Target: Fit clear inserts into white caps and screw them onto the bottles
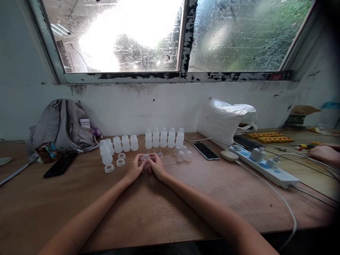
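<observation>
Head view, with clock directions taken from the pale collar [145,157] between the two hands: at about ten o'clock stand frosted, uncapped bottles [106,156], probably light and easily tipped, best taken round the body. At nine o'clock lie loose rings [120,162], which look stiff enough to lift by the outer rim.

The collar itself sits at the centre of the dial, close above the brown tabletop [138,212]. It should be light, fairly rigid and perhaps a little slippery; its edge is the sensible hold. It is small and partly covered by fingers, so I cannot tell whether a teat is seated inside.

The left hand [135,165], at eight o'clock, is curled narrow, thumb and fingers pinching the collar's near edge. The right hand [158,166], at four o'clock, is likewise closed in, its thumb and fingertips against the collar's other side.

Just beyond it, towards three o'clock, stands a small clear teat [160,153], likely soft and best held by its base. Teat-topped bottles [164,138] line up from twelve to two; clear domed covers [181,156], thin-looking, cluster at three.
</observation>
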Demonstrator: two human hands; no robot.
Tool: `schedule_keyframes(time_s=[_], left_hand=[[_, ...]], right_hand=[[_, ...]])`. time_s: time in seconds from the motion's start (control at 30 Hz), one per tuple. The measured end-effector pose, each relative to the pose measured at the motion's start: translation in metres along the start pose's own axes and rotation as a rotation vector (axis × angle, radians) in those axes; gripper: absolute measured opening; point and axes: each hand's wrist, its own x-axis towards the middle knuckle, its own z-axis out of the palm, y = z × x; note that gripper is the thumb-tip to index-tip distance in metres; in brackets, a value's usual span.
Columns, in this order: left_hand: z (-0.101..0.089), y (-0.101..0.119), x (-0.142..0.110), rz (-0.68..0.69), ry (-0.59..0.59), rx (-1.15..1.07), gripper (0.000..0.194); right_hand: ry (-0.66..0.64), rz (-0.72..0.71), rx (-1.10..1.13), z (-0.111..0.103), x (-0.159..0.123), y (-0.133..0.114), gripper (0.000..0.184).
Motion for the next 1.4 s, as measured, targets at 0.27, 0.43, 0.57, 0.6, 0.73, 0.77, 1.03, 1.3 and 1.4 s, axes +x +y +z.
schedule_keyframes(time_s=[0.27, 0.43, 0.57, 0.6, 0.73, 0.77, 1.03, 1.3, 1.4], left_hand=[[-0.001, -0.005, 0.001, -0.05, 0.052, 0.047, 0.022], [-0.002, -0.002, 0.0, 0.052, 0.065, 0.176, 0.021], [-0.003, 0.001, -0.001, 0.045, 0.082, 0.173, 0.021], [-0.003, 0.001, -0.001, 0.048, 0.089, 0.164, 0.021], [-0.004, -0.001, 0.0, 0.069, 0.106, 0.091, 0.024], [-0.004, -0.003, 0.001, 0.064, 0.111, 0.063, 0.025], [-0.001, -0.02, 0.011, -0.135, 0.083, -0.282, 0.031], [-0.005, -0.006, 0.008, -0.251, 0.101, -0.451, 0.036], [-0.004, -0.004, 0.008, -0.208, 0.044, -0.366, 0.032]], right_hand=[[0.018, -0.137, -0.213, 0.003, -0.005, -0.003, 0.016], [0.101, -0.164, -0.339, 0.003, -0.005, -0.004, 0.012], [0.09, -0.174, -0.305, 0.002, -0.007, -0.01, 0.011], [0.075, -0.175, -0.273, 0.001, -0.009, -0.012, 0.01], [0.027, -0.116, -0.082, 0.001, -0.01, -0.015, 0.017], [0.03, -0.08, -0.031, 0.001, -0.009, -0.014, 0.02], [-0.066, 0.13, 0.169, -0.001, 0.0, -0.007, 0.022], [-0.029, 0.075, 0.151, 0.0, 0.002, -0.001, 0.022], [-0.021, 0.058, 0.123, 0.0, 0.002, 0.001, 0.02]])
